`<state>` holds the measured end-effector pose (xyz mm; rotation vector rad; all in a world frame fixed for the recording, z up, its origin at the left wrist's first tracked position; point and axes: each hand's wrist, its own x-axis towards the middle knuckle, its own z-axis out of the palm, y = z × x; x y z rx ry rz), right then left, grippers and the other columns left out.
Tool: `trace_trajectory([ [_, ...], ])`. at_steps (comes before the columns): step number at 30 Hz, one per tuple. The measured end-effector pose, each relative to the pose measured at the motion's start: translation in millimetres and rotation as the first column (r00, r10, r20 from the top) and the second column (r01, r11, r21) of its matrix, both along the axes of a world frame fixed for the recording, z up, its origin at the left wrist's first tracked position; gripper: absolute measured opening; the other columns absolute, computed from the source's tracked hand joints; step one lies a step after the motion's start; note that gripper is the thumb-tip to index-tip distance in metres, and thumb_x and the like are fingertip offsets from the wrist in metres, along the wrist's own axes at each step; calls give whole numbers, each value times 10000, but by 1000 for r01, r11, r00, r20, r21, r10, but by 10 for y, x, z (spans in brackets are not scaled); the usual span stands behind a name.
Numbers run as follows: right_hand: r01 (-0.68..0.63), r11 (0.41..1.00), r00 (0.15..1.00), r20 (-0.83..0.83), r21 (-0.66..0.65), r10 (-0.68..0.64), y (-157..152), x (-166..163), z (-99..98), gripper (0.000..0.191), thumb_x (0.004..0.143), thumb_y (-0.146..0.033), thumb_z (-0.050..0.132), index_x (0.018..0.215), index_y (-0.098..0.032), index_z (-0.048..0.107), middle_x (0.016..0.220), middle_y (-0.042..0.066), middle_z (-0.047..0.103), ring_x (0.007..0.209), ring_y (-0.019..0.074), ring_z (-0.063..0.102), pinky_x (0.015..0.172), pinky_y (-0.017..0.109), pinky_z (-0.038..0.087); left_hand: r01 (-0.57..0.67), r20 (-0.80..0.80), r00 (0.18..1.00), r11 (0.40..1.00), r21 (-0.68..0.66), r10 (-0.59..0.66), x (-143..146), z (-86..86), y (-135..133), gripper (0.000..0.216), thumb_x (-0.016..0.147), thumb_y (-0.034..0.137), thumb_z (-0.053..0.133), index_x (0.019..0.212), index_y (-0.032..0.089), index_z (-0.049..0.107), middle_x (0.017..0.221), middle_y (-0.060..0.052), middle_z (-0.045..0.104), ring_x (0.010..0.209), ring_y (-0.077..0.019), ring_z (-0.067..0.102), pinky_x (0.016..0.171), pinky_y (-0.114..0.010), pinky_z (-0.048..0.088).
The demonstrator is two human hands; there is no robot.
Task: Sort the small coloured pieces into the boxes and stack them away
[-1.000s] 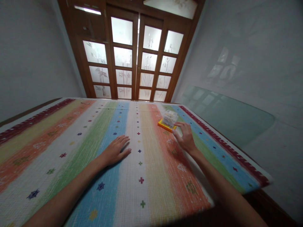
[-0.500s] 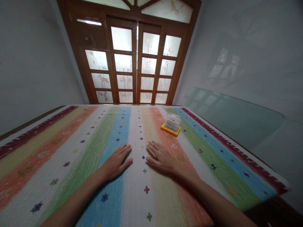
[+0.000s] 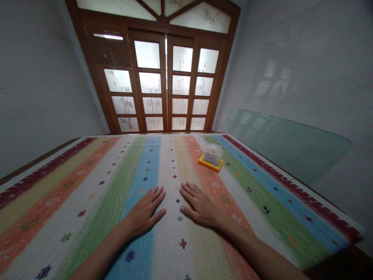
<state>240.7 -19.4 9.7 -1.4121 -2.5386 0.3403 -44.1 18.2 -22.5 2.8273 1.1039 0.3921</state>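
Nearest the camera, both forearms reach out over the striped cloth [image 3: 87, 186] that covers the desk. The left hand [image 3: 145, 212] lies flat, palm down, fingers spread, grip open and holding nothing. Just beside it, not touching, the right hand [image 3: 198, 204] lies flat too, grip open and empty. Farther out, well apart from the right hand's fingertips, a small clear box [image 3: 212, 154] sits on an orange base [image 3: 210, 164]; its contents look like white cards, though it's too small to be sure. Beyond stands a wooden glazed door [image 3: 166, 85].
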Motion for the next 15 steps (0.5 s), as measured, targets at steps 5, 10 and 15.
trace_trajectory([
  [5, -17, 1000, 1000, 9, -15, 18, 26, 14, -36, 732, 1014, -571, 393, 1577, -109, 322, 1645, 158, 199, 1541, 298, 162, 1254, 517, 160, -15, -40, 999, 1000, -21, 14, 9, 24, 0, 643, 1034, 561, 369, 1570, 208, 327, 1624, -87, 297, 1511, -280, 278, 1235, -501, 280],
  [10, -14, 1000, 1000, 3, 16, 14, 44, 29, -118, 733, 1014, -599, 377, 1582, -139, 321, 1653, 134, 202, 1544, 295, 151, 1257, 507, 155, 4, -15, 1000, 1000, 3, -4, 9, 18, 6, 611, 1040, 537, 375, 1569, 237, 328, 1617, -70, 320, 1505, -279, 296, 1228, -511, 292],
  [15, -24, 999, 1000, 13, 30, 24, 58, 38, -157, 738, 1013, -601, 377, 1582, -135, 320, 1653, 140, 205, 1543, 297, 157, 1256, 503, 157, 1, -13, 1000, 1000, 9, 0, 23, 24, 10, 614, 1041, 537, 370, 1577, 243, 306, 1616, -71, 322, 1500, -280, 308, 1225, -503, 300],
])
